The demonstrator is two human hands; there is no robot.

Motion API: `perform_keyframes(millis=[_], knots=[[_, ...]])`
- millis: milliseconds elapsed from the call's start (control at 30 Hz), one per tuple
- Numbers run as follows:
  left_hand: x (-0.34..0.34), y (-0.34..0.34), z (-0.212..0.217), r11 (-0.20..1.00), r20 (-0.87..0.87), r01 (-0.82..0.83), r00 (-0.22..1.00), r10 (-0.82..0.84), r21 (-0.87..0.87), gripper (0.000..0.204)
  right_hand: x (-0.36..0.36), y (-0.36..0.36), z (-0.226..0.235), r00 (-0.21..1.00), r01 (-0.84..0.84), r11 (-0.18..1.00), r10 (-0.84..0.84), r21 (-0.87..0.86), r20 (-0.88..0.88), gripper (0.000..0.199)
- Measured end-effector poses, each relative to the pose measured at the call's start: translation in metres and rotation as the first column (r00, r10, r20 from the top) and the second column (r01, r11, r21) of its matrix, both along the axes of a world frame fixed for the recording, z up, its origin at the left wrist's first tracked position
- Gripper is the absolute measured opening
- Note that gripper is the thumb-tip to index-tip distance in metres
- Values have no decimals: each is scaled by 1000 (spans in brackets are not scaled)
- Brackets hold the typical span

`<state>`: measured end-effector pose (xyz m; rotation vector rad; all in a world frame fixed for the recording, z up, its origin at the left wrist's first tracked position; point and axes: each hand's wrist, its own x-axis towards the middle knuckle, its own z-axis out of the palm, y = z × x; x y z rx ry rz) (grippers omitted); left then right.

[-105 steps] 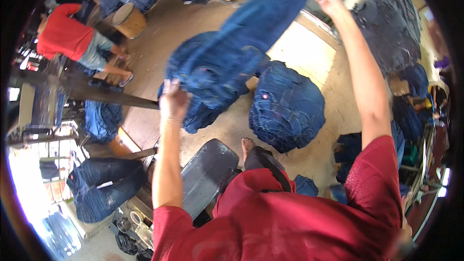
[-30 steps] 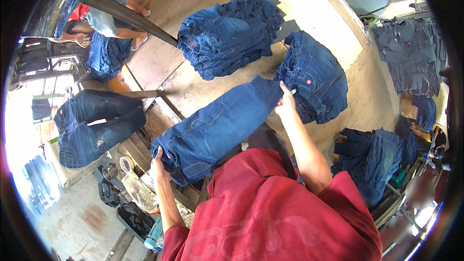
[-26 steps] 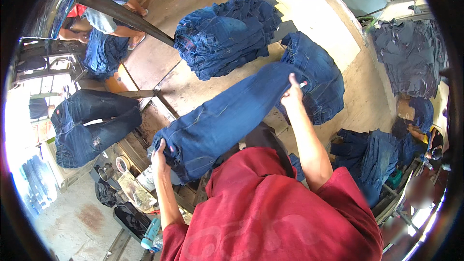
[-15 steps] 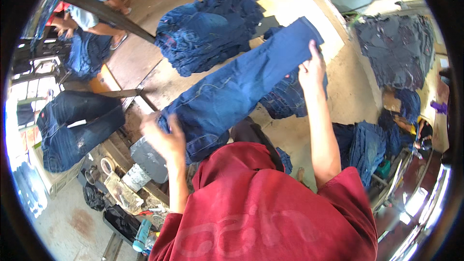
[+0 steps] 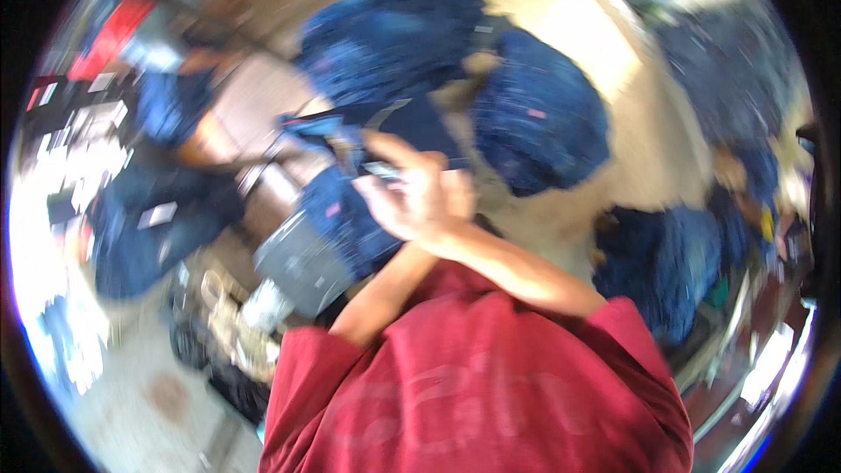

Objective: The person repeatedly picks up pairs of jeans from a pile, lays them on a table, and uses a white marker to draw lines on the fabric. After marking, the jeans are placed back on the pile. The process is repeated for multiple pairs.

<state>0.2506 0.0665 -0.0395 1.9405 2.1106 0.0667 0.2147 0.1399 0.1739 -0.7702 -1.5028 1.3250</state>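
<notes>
My right hand [image 5: 436, 195] crosses in front of my body and overlaps my left hand [image 5: 392, 210]; motion blur smears the fingers of both. A small grey shiny thing [image 5: 383, 171] shows at the right hand's curled fingers, too blurred to name. Just beyond the hands are dark blue jeans [image 5: 416, 127], their folded edge and lighter inner side turned up near the fingertips. Part of the denim [image 5: 337, 215] hangs down to the left of the hands. The left hand's fingers are mostly hidden, so its grip does not show.
A large denim pile [image 5: 385, 35] lies ahead, with another heap [image 5: 543, 114] to its right. More jeans [image 5: 166, 219] rest at the left, beside a dark grey flat panel [image 5: 302, 263]. Folded denim [image 5: 657, 263] stands at the right. A person in red [image 5: 123, 35] is at the upper left.
The jeans, stretched out between my two hands before, are now gathered lower and nearer the middle. My right hand has swung left from the far leg end to meet my left hand.
</notes>
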Motion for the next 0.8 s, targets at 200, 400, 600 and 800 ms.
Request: perform_keyframes(millis=[200, 400, 600, 800], knots=[[16, -4, -3, 952, -105, -35, 992, 70, 305, 52, -19, -57, -58, 750, -515, 817, 284, 259, 597, 46], [12, 15, 38, 955, 160, -156, 980, 118, 252, 57, -36, -53, -65, 191, -787, 612, 362, -78, 913, 45], [-48, 9, 80, 902, 495, -290, 863, 102, 320, 62, 39, 69, 50, 760, -327, 919, 118, 219, 639, 26], [-146, -42, 82, 930, 259, -334, 922, 288, 153, 89, 104, 147, 73, 573, 87, 986, -169, 146, 802, 32]])
